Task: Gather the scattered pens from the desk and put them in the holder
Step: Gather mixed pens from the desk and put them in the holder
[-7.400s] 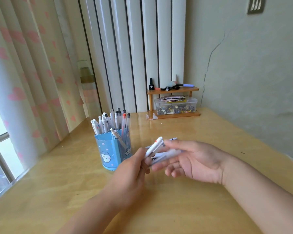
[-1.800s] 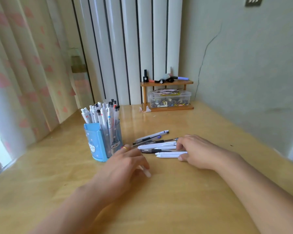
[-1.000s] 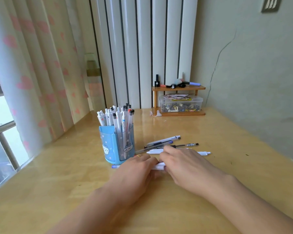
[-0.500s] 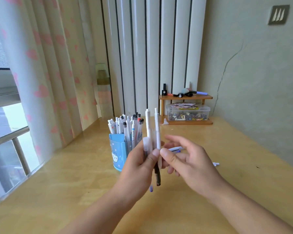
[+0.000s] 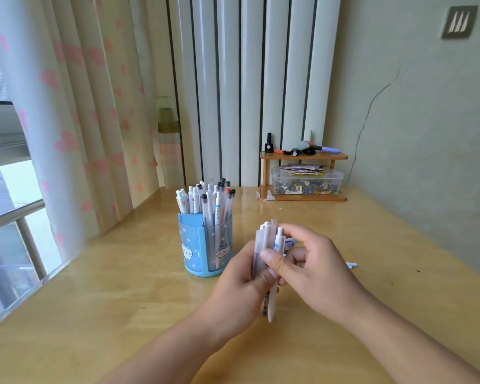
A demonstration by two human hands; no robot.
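A blue pen holder (image 5: 198, 246) with cartoon faces stands on the wooden desk (image 5: 94, 300), packed with several upright pens. Just right of it, my left hand (image 5: 240, 286) grips a bundle of pens (image 5: 269, 242) held upright, their tips resting near the desk. My right hand (image 5: 316, 270) pinches the same bundle from the right, thumb across its front. Behind my right hand, parts of loose pens (image 5: 351, 264) still lie on the desk, mostly hidden.
A small wooden shelf (image 5: 302, 156) with a clear plastic box (image 5: 306, 180) of small items stands at the back against the wall. Curtains (image 5: 75, 106) and a window run along the left edge. The wall closes the right side.
The bundle has come lower, tips down toward the desk. My right hand has closed onto it, where half a second ago its fingers were spread beside it.
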